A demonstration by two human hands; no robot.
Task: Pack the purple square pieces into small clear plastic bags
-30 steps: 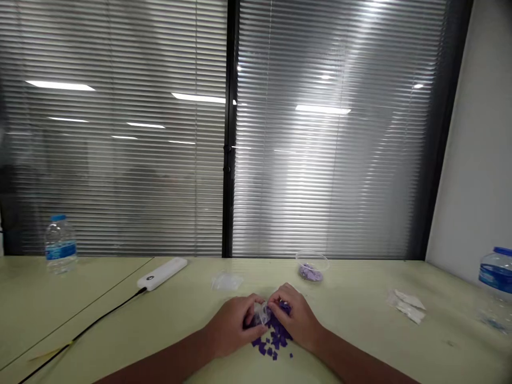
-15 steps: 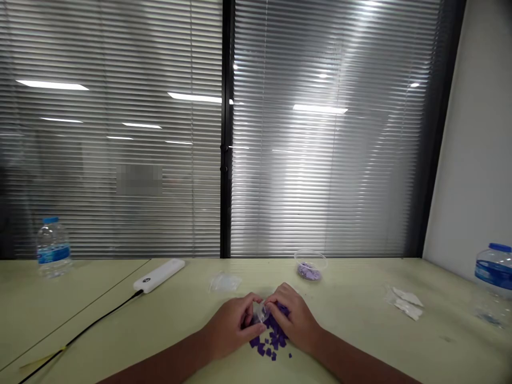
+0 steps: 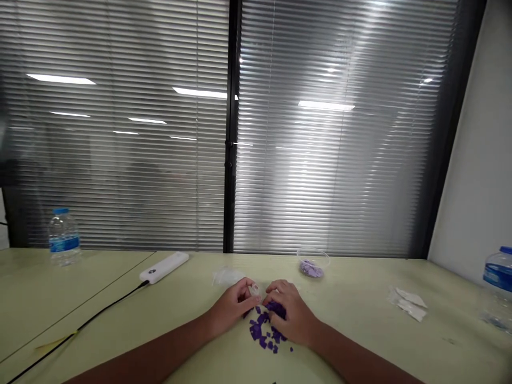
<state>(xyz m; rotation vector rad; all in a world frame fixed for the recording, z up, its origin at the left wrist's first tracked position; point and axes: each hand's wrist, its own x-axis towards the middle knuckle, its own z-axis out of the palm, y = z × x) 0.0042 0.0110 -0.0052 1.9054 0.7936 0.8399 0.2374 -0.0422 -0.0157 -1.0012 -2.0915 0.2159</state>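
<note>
Small dark purple flat pieces (image 3: 256,332) lie scattered on the table between my hands. A small clear plastic bag (image 3: 255,290) is pinched between the thumb and fingers of my left hand (image 3: 237,300), its mouth facing the pile. My right hand (image 3: 288,312) curls over the right side of the pile, with a clump of purple pieces showing between thumb and fingers. How many of them it grips is hidden. Behind my left hand lies another clear plastic wrapper (image 3: 227,276).
A clear round tub (image 3: 313,261) with pale purple bits stands near the back edge. White torn packaging (image 3: 408,302) lies to the right. Water bottles (image 3: 64,240) (image 3: 498,282) stand at both sides. At left is a white power bank (image 3: 165,266) with a black cable (image 3: 108,304).
My hands have drawn slightly apart; the left moved up and away from the pile with the bag. More of the purple pieces now show. The whole view has shifted a little.
</note>
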